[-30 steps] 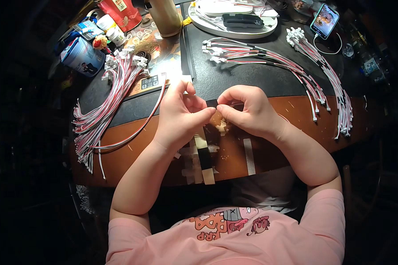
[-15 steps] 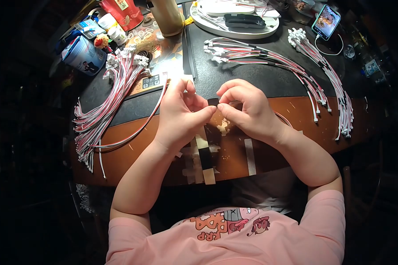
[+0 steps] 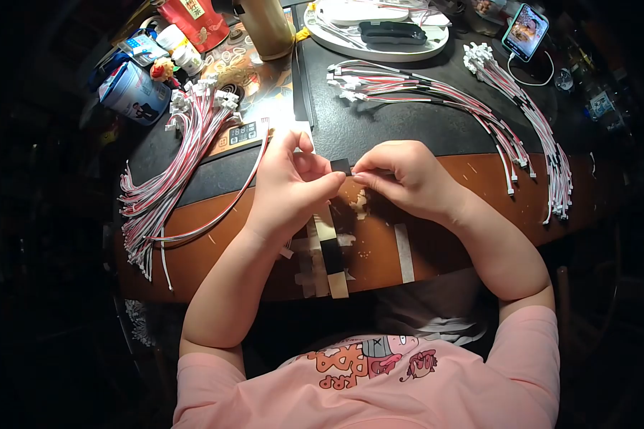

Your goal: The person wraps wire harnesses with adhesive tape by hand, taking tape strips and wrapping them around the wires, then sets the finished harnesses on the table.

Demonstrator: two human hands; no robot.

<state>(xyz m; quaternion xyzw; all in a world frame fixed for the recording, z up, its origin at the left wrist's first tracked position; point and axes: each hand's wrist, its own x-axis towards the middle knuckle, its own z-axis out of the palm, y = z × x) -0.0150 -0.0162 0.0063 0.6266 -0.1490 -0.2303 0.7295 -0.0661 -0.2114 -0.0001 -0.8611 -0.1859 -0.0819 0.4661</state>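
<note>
Curling inward, hands (image 3: 290, 182) (image 3: 404, 175) close together, at a small black piece (image 3: 340, 166)

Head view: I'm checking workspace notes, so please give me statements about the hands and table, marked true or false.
1. The left hand and the right hand are close together. True.
2. The phone has a dark screen. False: it shows a picture.
3. A cable bundle lies to the left of the left hand. True.
4. The white tray stands at the table's near edge. False: it is at the far side.
5. A small dark piece shows between the hands. True.
</note>
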